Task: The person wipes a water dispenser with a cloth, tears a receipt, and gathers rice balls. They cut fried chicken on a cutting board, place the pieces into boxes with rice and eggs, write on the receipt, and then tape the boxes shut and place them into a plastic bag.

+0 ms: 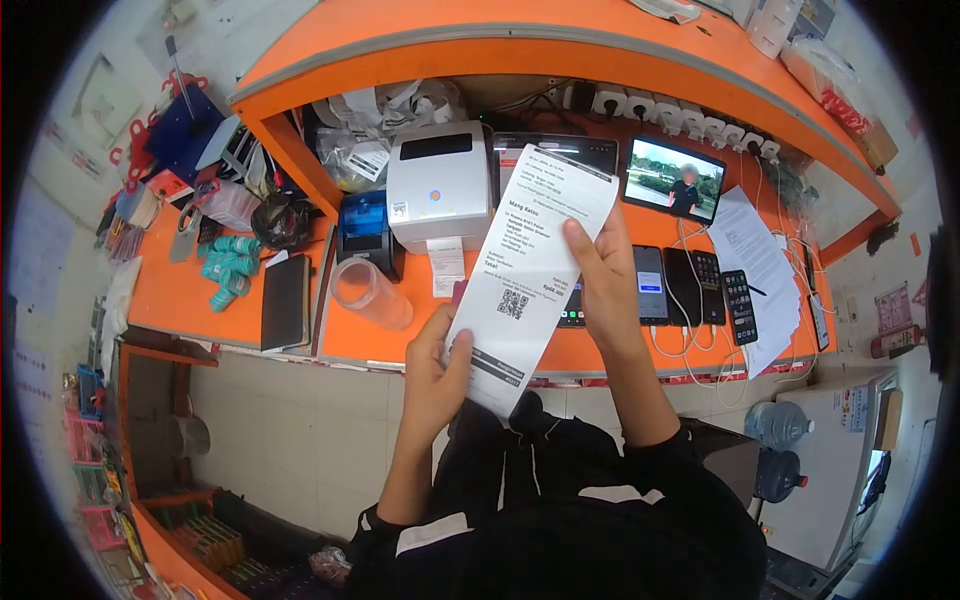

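Observation:
A long white printed receipt (530,245) with a QR code is stretched between my two hands, tilted with its top toward the right. My left hand (437,365) grips its lower left edge, thumb on the printed face. Higher up, my right hand (605,275) pinches the right edge, thumb on top and fingers behind. Behind the paper stands a white label printer (440,180), with a printed slip (446,268) hanging from its front. A clear plastic cup (372,295) lies near my left hand. The receipt partly covers a phone and a tablet (570,150).
Several phones (740,306) with white charging cables lie at the right beside loose papers (755,250). A lit tablet (674,180) leans under the orange shelf (560,50). At left are a small blue-black printer (366,232), a dark notebook (286,302) and turquoise rolls (230,268).

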Tool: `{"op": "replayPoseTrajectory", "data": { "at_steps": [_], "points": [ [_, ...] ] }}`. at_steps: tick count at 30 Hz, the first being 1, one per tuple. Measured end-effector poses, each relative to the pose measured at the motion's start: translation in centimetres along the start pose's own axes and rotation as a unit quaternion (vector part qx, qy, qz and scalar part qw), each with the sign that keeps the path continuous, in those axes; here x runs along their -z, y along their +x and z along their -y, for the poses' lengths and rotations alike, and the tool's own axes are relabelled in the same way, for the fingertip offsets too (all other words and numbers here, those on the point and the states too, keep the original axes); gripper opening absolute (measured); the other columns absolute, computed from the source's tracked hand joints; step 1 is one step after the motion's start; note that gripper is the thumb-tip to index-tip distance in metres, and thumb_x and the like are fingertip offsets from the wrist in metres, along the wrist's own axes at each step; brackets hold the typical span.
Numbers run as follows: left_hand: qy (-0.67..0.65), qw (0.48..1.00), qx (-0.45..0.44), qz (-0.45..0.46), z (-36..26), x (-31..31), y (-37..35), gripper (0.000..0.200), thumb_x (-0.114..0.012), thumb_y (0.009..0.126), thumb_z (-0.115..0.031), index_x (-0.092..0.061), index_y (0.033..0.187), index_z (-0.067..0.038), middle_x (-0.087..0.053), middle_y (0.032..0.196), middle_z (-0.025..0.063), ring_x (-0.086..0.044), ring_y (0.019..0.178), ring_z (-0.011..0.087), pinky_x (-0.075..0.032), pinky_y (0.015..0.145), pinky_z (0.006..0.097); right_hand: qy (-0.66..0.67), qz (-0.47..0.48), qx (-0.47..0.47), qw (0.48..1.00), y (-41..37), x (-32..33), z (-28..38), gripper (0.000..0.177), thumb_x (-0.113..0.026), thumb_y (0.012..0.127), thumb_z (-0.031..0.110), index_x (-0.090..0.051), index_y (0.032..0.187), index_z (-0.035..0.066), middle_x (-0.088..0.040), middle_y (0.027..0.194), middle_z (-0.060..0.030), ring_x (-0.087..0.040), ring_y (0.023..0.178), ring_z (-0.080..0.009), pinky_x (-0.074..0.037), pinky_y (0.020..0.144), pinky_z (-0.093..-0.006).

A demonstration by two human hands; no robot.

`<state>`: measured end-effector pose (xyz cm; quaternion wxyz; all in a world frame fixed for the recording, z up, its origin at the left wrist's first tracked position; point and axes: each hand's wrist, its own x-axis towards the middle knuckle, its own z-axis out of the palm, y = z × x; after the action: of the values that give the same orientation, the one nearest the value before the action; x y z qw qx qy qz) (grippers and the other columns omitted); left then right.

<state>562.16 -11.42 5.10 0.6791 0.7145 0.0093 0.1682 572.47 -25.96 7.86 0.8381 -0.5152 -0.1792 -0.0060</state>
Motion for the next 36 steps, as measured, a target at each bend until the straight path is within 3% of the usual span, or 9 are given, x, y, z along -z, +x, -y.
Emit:
{"op": "replayPoseTrajectory", "data": {
  "at_steps": [3,12,36],
  "points": [
    [0.089,0.995,-0.025,-0.039,-0.2,-0.6,-0.8,0.015,-0.047,0.089,-0.009,-0.055,0.092,0.003,-0.059,0.072,0.0064,-0.05,0.064,0.008,-0.04,0.06,0.0224,0.0,0.022,-0.006,1.0,-1.0,0.9,0.9,0.039,-0.048,0.089,0.003,-0.033,0.125,-0.001,-0.051,0.118,-0.0137,-0.052,0.109,-0.0167,-0.042,0.09,-0.029],
    [0.093,0.992,-0.065,-0.06,-0.2,-2.1,-1.2,0.017,-0.046,0.091,-0.013,-0.054,0.088,0.002,-0.051,0.061,0.004,-0.042,0.056,0.0058,-0.034,0.052,0.0223,-0.009,0.049,0.026,0.998,-1.4,1.9,3.6,0.041,-0.05,0.087,-0.001,-0.032,0.124,-0.002,-0.051,0.117,-0.0149,-0.051,0.109,-0.0185,-0.042,0.09,-0.0302],
    [0.054,0.998,-0.033,0.031,0.3,-4.5,-0.7,0.021,-0.049,0.091,-0.012,-0.059,0.091,0.007,-0.058,0.071,0.0047,-0.048,0.067,0.0056,-0.039,0.059,0.021,0.003,-0.003,0.029,1.0,-2.0,5.4,4.5,0.047,-0.053,0.085,0.001,-0.032,0.127,-0.002,-0.057,0.112,-0.0148,-0.057,0.101,-0.0158,-0.046,0.084,-0.027]
  ]
}}
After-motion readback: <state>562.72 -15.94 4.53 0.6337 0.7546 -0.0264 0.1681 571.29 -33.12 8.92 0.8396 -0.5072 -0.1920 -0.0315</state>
